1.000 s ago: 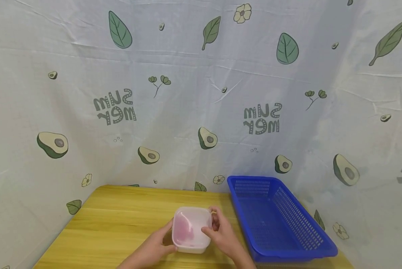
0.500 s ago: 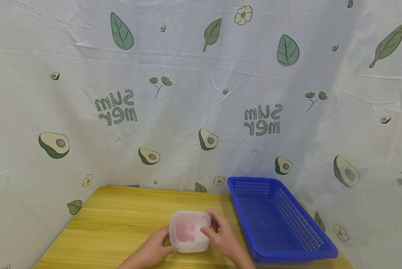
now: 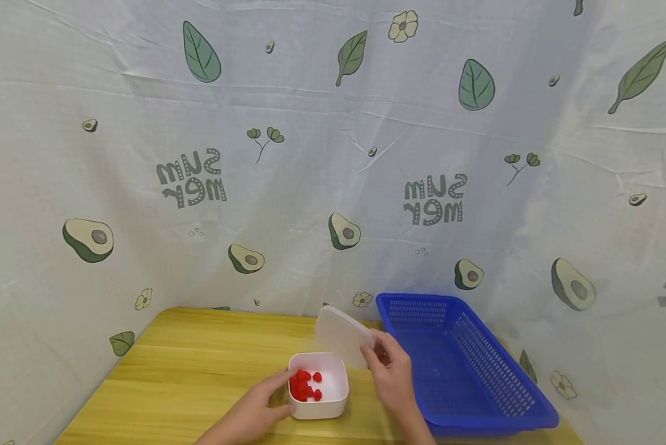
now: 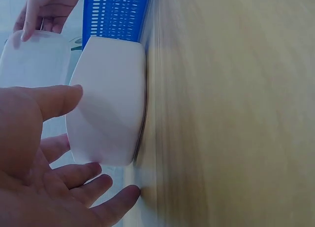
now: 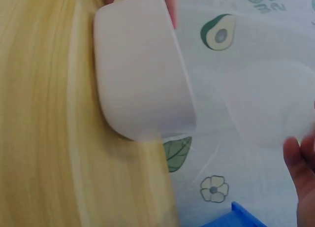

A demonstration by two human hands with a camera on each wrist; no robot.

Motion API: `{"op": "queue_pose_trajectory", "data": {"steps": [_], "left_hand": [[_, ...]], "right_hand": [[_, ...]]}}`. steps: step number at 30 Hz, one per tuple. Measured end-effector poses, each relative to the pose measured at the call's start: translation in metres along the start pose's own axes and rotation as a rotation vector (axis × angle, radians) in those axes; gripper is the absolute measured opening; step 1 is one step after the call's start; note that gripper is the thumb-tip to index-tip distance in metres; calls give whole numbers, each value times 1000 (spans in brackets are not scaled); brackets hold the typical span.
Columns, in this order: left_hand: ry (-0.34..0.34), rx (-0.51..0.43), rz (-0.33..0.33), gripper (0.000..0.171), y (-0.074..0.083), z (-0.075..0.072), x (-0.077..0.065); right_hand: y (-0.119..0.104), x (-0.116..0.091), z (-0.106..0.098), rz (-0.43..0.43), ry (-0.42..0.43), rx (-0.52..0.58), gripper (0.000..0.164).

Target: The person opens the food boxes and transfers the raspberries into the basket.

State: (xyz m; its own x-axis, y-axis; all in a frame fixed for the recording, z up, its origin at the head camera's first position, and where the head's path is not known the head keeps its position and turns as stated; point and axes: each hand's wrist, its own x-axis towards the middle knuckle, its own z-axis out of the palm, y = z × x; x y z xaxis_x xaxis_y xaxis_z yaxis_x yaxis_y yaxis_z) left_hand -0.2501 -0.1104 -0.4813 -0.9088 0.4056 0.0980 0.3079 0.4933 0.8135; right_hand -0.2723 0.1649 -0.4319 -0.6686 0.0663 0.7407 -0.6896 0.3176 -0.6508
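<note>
A small white square food container stands uncovered on the table, with several small red berry-like pieces gathered at the left inside. My left hand holds its left side, thumb at the near corner and fingers along the left wall. In the left wrist view the thumb and fingers spread around the container. Up and to the right, my right hand pinches the translucent lid by its edge, tilted up behind the container. The right wrist view shows the lid blurred.
A blue plastic basket with perforated walls stands to the right, close to my right hand. Beneath everything is a yellow wood-grain table. A printed white cloth hangs behind it.
The lid has come off the container, lifted up and right by my right hand, and the red pieces now show plainly. My left hand stays at the container's left side.
</note>
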Motion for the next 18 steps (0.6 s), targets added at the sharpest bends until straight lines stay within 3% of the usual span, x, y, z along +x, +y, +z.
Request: {"op": "queue_pose_trajectory", "data": {"steps": [3, 7, 13, 18], "left_hand": [[5, -4, -5, 64, 1, 1, 0], [36, -11, 1, 56, 2, 0, -2], [73, -36, -4, 41, 4, 1, -1], [87, -35, -15, 35, 4, 2, -1]], "right_hand": [[4, -2, 4, -82, 88, -148, 29], [8, -7, 12, -112, 100, -310, 29], [16, -15, 18, -94, 83, -493, 33], [22, -20, 19, -40, 38, -578, 31]]}}
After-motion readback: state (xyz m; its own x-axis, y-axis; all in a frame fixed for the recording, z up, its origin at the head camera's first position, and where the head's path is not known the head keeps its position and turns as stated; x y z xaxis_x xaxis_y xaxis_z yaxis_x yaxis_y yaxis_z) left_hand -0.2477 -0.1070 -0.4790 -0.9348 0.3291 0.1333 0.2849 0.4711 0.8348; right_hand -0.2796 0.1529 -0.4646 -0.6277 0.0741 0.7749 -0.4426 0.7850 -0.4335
